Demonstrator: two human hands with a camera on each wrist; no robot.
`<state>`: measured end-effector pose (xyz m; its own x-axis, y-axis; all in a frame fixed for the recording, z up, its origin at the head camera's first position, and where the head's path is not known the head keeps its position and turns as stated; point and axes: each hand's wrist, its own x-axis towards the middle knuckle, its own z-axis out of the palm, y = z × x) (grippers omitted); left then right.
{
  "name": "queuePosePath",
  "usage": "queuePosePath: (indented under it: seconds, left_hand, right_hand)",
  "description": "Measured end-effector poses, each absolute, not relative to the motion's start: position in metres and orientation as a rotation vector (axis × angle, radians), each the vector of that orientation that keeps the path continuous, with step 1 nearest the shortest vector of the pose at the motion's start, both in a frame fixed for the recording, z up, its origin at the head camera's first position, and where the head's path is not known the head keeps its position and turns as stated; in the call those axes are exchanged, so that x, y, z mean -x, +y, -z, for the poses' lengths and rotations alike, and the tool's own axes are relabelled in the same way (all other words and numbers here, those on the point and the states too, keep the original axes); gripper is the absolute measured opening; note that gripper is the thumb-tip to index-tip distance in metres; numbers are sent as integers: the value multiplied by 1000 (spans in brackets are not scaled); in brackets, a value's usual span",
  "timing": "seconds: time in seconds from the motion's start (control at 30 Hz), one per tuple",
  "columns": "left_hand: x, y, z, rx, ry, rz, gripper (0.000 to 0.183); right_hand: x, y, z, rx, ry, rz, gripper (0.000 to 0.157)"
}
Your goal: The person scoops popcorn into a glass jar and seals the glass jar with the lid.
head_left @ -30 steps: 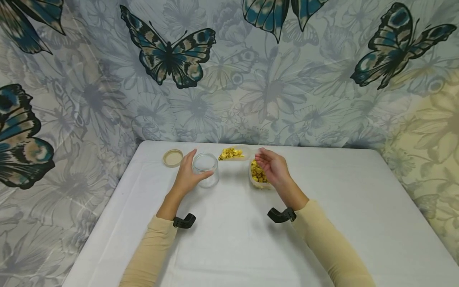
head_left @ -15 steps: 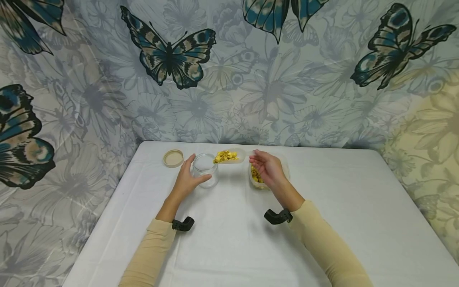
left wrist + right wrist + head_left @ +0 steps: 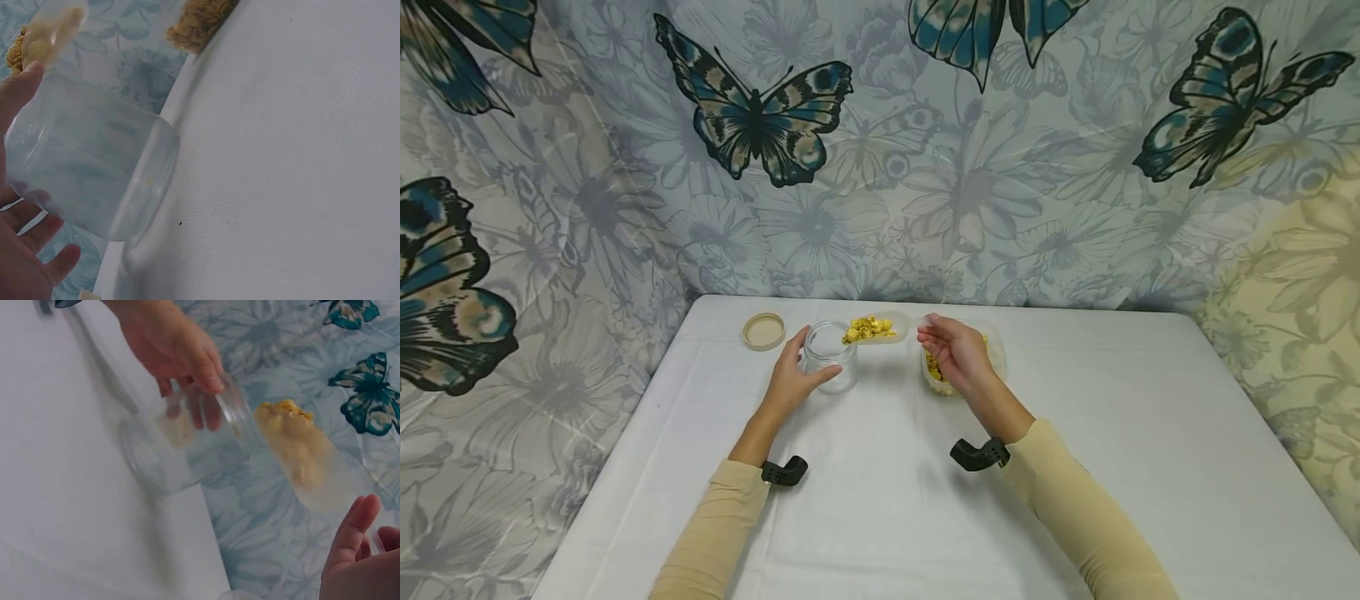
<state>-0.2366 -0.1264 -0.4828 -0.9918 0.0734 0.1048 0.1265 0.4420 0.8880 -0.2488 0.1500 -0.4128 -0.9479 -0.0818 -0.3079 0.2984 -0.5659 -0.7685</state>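
My left hand [image 3: 792,377] grips a clear, round jar [image 3: 841,379] near its rim, thumb on one side and fingers on the other. The jar stands upright on the table with its mouth uncovered; the left wrist view shows nothing inside it. In my right hand [image 3: 958,354] is the handle of a translucent scoop [image 3: 325,487], pinched between thumb and fingers. Golden cereal flakes [image 3: 868,329] lie heaped on the scoop, whose front end reaches the jar's rim from the right. Below my right hand sits a clear plastic tub [image 3: 942,389] of the same flakes, partly hidden by that hand.
A round beige-rimmed lid [image 3: 763,332] lies left of the jar, near the back of the table. White cloth covers the table [image 3: 865,500]. Behind it hangs a butterfly-patterned backdrop [image 3: 970,192].
My right hand has moved a little left, bringing the loaded scoop from beside the jar to its rim. More of the tub shows behind that hand. My left hand has stayed on the jar.
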Motion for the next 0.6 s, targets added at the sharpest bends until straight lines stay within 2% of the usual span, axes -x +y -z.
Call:
queuePosePath:
  seconds: [0.33,0.6]
  left_hand:
    - [238,-126,484,178,-2580,1706,91]
    - [239,-126,485,146,-2589,1723,91]
  right_hand:
    - [248,145,408,-262,1417,2594,12]
    - [252,134,401,-212,1606,2561,22]
